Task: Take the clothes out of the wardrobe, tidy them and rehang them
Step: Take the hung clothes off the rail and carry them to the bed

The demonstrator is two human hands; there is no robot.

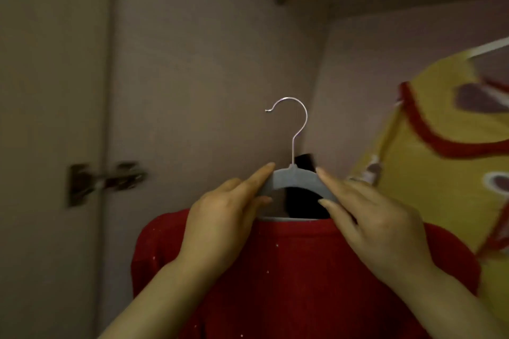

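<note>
— What of the person shows in this frame?
— Two bare hands and two forearms. The left hand [220,217] and right hand [377,223] are slim, with long fingers.
— Any clothing?
— The left forearm [154,303] and right forearm [462,300] are uncovered right to the picture's edge. Whether a sleeve begins beyond it cannot be told.
— And the nails?
— Rounded, reaching slightly past the fingertips, plain in look. Dim light and blur hide any finer detail.
</note>
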